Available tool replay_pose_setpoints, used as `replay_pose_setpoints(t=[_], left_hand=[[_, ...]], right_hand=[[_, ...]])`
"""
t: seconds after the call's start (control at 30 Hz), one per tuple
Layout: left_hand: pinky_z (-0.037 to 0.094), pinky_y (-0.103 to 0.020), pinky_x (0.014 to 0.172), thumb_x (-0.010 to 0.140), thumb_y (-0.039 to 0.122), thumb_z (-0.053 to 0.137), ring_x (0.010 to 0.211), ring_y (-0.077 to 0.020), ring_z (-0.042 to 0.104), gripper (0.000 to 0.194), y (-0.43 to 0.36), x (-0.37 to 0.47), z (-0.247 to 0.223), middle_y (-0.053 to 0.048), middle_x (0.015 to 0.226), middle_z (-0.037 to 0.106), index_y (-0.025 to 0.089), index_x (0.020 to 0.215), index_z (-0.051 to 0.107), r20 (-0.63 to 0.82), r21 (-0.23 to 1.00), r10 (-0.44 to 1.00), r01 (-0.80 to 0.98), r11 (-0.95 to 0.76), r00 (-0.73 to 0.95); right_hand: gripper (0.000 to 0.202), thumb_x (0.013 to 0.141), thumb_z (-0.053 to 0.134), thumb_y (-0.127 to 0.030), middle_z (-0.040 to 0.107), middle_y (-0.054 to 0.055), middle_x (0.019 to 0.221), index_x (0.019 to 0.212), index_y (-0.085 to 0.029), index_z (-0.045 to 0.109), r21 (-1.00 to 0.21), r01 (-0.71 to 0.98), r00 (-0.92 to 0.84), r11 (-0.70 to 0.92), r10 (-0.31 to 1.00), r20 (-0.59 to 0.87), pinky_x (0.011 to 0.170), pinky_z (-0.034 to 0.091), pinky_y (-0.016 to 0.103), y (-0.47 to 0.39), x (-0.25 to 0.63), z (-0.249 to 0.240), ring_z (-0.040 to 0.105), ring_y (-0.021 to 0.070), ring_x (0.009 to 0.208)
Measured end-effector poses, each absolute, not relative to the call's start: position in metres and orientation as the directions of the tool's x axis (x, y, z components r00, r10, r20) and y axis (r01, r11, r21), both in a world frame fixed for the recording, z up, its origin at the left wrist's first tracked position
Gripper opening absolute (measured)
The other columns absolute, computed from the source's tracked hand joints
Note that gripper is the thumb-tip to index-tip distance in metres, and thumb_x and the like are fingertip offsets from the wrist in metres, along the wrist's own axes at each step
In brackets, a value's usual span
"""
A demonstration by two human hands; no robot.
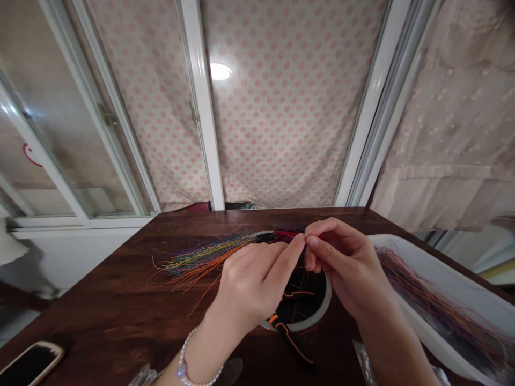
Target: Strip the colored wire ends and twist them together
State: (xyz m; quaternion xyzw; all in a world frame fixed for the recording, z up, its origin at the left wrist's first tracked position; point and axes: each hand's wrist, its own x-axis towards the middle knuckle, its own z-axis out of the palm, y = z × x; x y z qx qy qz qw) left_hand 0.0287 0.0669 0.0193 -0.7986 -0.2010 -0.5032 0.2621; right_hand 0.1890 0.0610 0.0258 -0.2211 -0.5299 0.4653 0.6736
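Observation:
My left hand (257,273), with a beaded bracelet (182,370) at the wrist, is closed in a pinch. Its fingertips meet those of my right hand (341,254), which is pinching too. A thin dark wire (304,249) seems to show at the fingertips, mostly hidden by them. Red wires (285,234) lie just behind. Below the hands is a round black dish with a pale rim (326,300); pliers with black and orange handles (290,338) rest across its near edge, their jaws out of sight. Multicoloured wires (201,260) fan out on the left.
A white tray (406,300) on the right holds many loose coloured wires (434,300). At the front left of the dark wooden table (120,300) lies a phone (32,364). Clear plastic wrapping (364,362) sits by the near edge. Curtained windows stand behind.

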Motion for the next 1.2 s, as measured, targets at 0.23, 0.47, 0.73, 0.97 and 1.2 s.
replay_pose_setpoints(t=[0.23, 0.47, 0.73, 0.97, 1.2], left_hand=[[0.062, -0.027, 0.072, 0.096, 0.008, 0.052, 0.082, -0.0181, 0.075, 0.028, 0.067, 0.024, 0.013, -0.01, 0.097, 0.079, 0.011, 0.119, 0.067, 0.918, -0.236, 0.014, 0.576, -0.783, 0.396], [0.061, -0.027, 0.075, 0.094, 0.004, 0.052, 0.089, -0.0168, 0.073, 0.033, 0.066, 0.021, 0.007, -0.009, 0.102, 0.078, 0.011, 0.125, 0.065, 0.945, -0.202, -0.009, 0.564, -0.801, 0.326], [0.059, -0.023, 0.077, 0.085, -0.002, 0.065, 0.087, -0.0133, 0.07, 0.033, 0.066, 0.02, 0.009, -0.008, 0.099, 0.076, 0.009, 0.116, 0.068, 0.972, -0.154, -0.016, 0.579, -0.801, 0.236], [0.06, -0.02, 0.072, 0.094, 0.007, 0.06, 0.08, -0.0101, 0.071, 0.021, 0.062, 0.024, 0.015, -0.003, 0.094, 0.077, 0.014, 0.113, 0.068, 0.952, -0.102, 0.045, 0.452, -0.886, 0.303], [0.059, -0.016, 0.074, 0.097, 0.006, 0.056, 0.082, -0.0076, 0.071, 0.023, 0.065, 0.024, 0.018, -0.002, 0.095, 0.077, 0.012, 0.116, 0.066, 0.929, -0.067, 0.054, 0.31, -0.948, 0.366]], right_hand=[[0.01, 0.073, 0.084, -0.023, 0.07, -0.002, 0.061, 0.075, -0.021, 0.074, -0.795, -0.446, -0.029, 0.411, 0.881, 0.472, 0.047, 0.054, 0.013, 0.056, 0.184, 0.029, 0.064, 0.0079, 0.048], [0.012, 0.079, 0.08, -0.019, 0.073, -0.001, 0.073, 0.09, -0.025, 0.079, -0.808, -0.427, -0.124, 0.406, 0.859, 0.497, 0.054, 0.057, 0.014, 0.051, 0.187, 0.026, 0.068, 0.0076, 0.056], [0.019, 0.078, 0.078, -0.012, 0.073, -0.001, 0.069, 0.094, -0.022, 0.079, -0.837, -0.318, -0.167, 0.444, 0.843, 0.511, 0.058, 0.059, 0.015, 0.05, 0.192, 0.029, 0.07, 0.0088, 0.057], [0.019, 0.078, 0.08, -0.014, 0.075, -0.001, 0.068, 0.095, -0.023, 0.076, -0.817, -0.311, -0.116, 0.486, 0.834, 0.54, 0.056, 0.058, 0.014, 0.05, 0.194, 0.027, 0.071, 0.0096, 0.057], [0.012, 0.079, 0.081, -0.018, 0.074, -0.003, 0.067, 0.086, -0.027, 0.079, -0.769, -0.304, -0.058, 0.563, 0.794, 0.604, 0.058, 0.058, 0.012, 0.049, 0.197, 0.026, 0.069, 0.0075, 0.057]])
